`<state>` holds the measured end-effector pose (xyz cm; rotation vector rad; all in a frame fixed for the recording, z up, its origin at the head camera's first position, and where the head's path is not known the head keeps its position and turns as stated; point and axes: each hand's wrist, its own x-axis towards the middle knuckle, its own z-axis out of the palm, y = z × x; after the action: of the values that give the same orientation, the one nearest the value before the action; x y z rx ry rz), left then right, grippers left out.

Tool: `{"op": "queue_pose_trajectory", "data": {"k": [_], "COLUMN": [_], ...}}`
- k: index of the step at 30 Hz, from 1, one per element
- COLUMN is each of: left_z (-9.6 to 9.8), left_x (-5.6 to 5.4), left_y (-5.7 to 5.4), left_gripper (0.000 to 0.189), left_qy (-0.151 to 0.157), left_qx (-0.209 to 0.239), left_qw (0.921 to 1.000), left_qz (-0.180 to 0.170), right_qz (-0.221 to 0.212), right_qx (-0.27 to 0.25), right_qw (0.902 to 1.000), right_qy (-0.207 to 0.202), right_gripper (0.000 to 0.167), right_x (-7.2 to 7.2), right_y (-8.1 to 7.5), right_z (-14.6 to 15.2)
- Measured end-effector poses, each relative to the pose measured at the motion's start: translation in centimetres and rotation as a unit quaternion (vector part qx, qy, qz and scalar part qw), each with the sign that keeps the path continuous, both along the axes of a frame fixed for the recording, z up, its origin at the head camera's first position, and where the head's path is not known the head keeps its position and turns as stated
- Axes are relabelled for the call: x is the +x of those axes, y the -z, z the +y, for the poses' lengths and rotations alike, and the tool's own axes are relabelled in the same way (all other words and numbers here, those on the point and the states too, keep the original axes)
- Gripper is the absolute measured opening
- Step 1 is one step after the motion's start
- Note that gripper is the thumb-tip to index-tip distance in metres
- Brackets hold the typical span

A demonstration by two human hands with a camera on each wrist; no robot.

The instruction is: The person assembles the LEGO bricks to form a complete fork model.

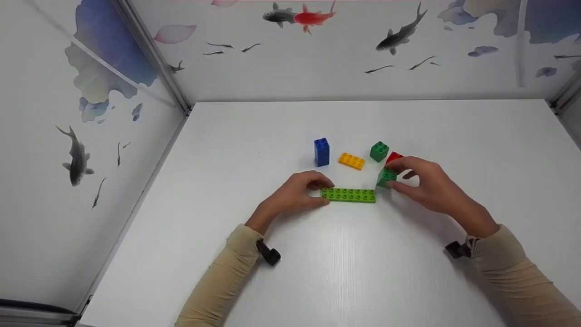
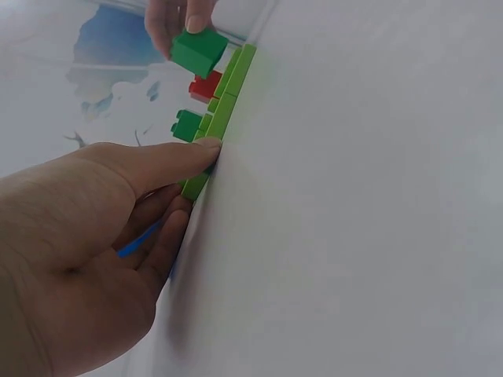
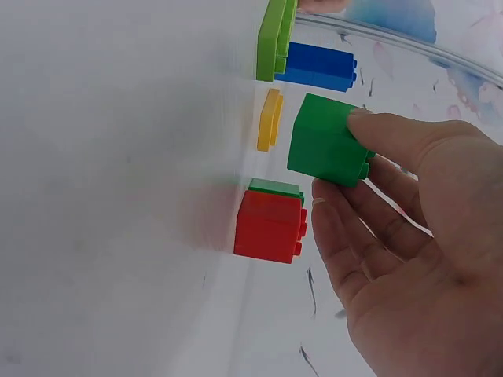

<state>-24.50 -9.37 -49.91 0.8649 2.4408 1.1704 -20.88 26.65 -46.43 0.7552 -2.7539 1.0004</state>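
Observation:
Between thumb and fingers, my left hand [image 1: 296, 192] pinches the left end of a long light green toy building brick [image 1: 348, 195], which lies flat with its studs up. My right hand [image 1: 429, 184] grips a green block [image 3: 324, 140] by its sides, studs up. In the right wrist view this block is held off the table, with thumb on one side and fingers on the other. It is just beyond the right end of the long brick in the head view. A red block [image 3: 269, 227] stands behind the right hand's fingers, partly hidden in the head view.
Behind the long brick are a tall blue block [image 1: 322, 152], a flat yellow brick [image 1: 352, 161] and a second green block [image 1: 379, 151]. The white table [image 1: 254, 136] meets printed panels [image 1: 345, 68] at its back and left.

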Motion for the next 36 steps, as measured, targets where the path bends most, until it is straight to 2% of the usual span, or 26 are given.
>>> {"op": "queue_pose_trajectory", "data": {"k": [7,11,21,36], "left_z": [0.0,0.0,0.0,0.0], "left_x": [-0.1,0.0,0.0,-0.1], "left_y": [-0.1,-0.1,-0.1,0.0], "left_gripper": [0.036,0.035,0.035,0.036], "left_qy": [-0.005,-0.006,-0.005,-0.001], "left_qx": [0.0,0.003,0.007,0.003], "left_qw": [0.9999,0.9999,0.9999,1.0], "left_qz": [-0.009,-0.01,-0.012,-0.008], "right_qz": [0.023,0.022,-0.008,-0.051], "right_qx": [-0.011,-0.024,-0.029,-0.03], "right_qw": [0.9991,0.9983,0.9973,0.996], "right_qy": [-0.032,-0.049,-0.068,-0.066], "right_gripper": [0.046,0.046,0.046,0.047], "right_x": [0.0,0.2,0.4,0.5], "right_y": [0.2,0.4,0.9,1.0], "right_z": [-0.5,-0.8,-1.6,-1.9]}}
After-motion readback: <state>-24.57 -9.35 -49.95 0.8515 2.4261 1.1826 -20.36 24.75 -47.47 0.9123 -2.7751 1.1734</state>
